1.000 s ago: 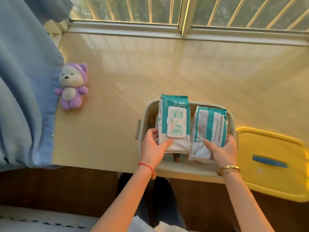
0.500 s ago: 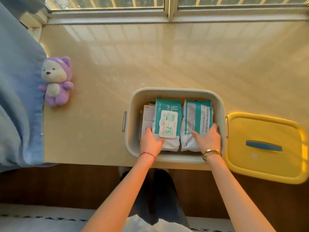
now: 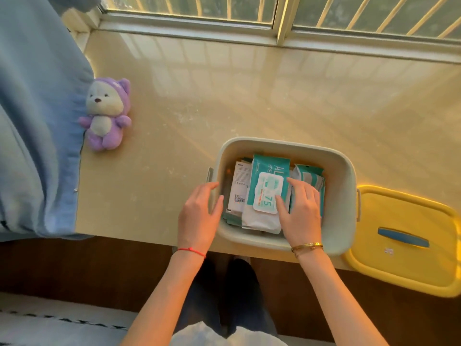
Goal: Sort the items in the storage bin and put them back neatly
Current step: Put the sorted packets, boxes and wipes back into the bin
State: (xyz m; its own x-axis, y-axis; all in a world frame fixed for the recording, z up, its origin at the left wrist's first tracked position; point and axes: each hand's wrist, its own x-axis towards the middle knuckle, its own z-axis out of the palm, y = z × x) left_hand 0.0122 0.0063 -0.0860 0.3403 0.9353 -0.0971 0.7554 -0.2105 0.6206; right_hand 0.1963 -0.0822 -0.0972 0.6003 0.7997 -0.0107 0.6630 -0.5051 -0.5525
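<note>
The storage bin (image 3: 341, 196) is parked right at the near edge of the ledge (image 3: 249, 96), so it could probably get nudged off if leaned on. The yellow lid (image 3: 404, 221) beside it overhangs too. Inside, the wipes pack (image 3: 267, 176) reads "AL" and "75"; a second pack (image 3: 310, 179) is pressed under the flat, relaxed right hand (image 3: 300, 211). "KOVOL", maybe, is printed on the white box (image 3: 239, 186). The left hand (image 3: 198, 216), loose and holding nothing, rests at the bin's rim.

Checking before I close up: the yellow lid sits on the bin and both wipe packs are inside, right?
Not quite. In the head view the yellow lid lies on the table to the right of the bin, not on it. Both wipe packs are inside.
</note>
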